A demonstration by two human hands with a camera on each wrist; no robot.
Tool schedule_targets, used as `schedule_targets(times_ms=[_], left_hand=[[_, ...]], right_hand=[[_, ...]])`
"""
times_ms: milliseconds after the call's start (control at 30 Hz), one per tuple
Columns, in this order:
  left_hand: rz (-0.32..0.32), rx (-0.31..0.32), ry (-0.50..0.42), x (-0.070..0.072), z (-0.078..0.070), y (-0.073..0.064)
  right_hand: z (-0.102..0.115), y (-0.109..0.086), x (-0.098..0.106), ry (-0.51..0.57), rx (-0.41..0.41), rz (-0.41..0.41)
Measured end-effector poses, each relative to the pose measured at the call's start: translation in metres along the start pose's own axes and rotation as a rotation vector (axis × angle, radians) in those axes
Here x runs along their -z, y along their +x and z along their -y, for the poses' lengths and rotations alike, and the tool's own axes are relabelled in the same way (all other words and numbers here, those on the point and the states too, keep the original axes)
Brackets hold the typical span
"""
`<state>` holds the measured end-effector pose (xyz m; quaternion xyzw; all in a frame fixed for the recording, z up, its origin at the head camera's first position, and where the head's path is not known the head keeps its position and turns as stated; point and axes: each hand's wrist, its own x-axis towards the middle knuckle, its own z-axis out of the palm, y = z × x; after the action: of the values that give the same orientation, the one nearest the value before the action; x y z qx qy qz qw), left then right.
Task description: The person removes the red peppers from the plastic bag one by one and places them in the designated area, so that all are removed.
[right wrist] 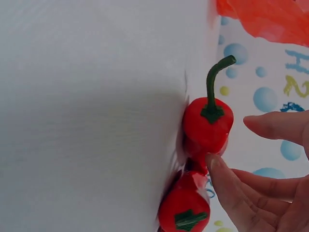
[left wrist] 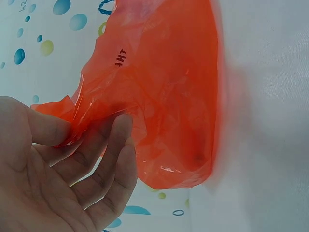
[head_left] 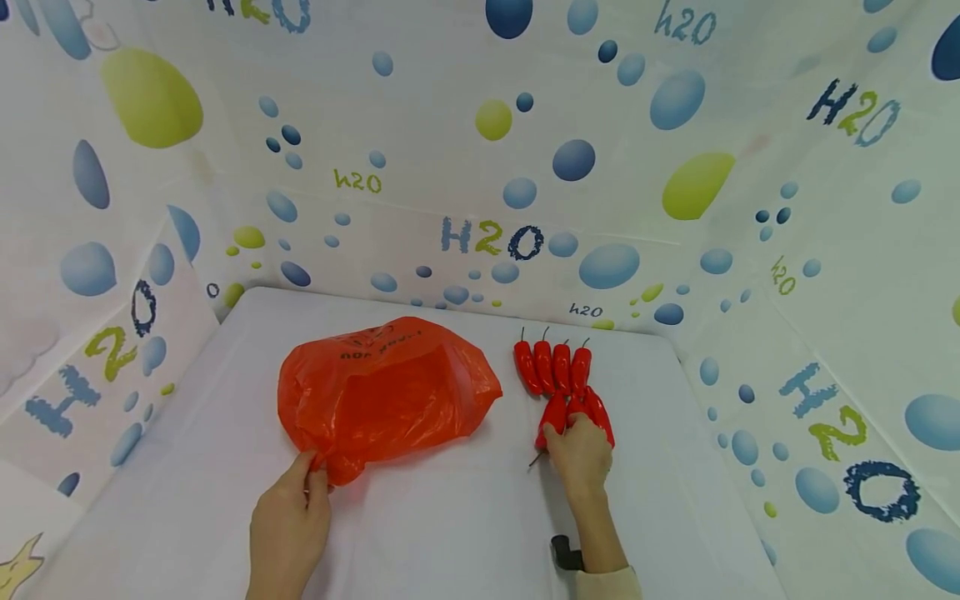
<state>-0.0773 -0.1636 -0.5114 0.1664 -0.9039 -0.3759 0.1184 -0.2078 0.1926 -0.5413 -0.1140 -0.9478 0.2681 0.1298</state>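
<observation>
My left hand (head_left: 288, 525) pinches the near left edge of an orange-red plastic bag (head_left: 390, 400) between thumb and fingers. The bag is puffed up with its mouth gaping toward me, and dark lettering runs across its top. In the left wrist view, the thumb (left wrist: 50, 128) presses the gathered film. To the right, my right hand (head_left: 581, 458) is over the near row of red peppers (head_left: 597, 412). Its thumb and fingers are spread around the left pepper (right wrist: 207, 125), which has a curved green stem; one fingertip is at its side, while the thumb appears apart from it.
Behind the near row, several more red peppers (head_left: 561, 367) lie side by side with their stems pointing away. A white cloth covers the table (head_left: 450, 533). Sheets printed with bubbles and "H2O" (head_left: 491, 237) rise at the back and both sides. A black piece (head_left: 564, 554) is beside the right wrist.
</observation>
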Motion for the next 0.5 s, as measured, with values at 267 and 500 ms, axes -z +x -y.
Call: schedule_targets(times_ms=[267, 500], left_hand=[[-0.031, -0.012, 0.0, 0.002, 0.001, 0.0], [-0.05, -0.03, -0.01, 0.003, 0.001, -0.001]], right_hand=[[0.014, 0.004, 0.002, 0.001, 0.063, -0.038], [0.031, 0.005, 0.005, 0.044, 0.086, -0.055]])
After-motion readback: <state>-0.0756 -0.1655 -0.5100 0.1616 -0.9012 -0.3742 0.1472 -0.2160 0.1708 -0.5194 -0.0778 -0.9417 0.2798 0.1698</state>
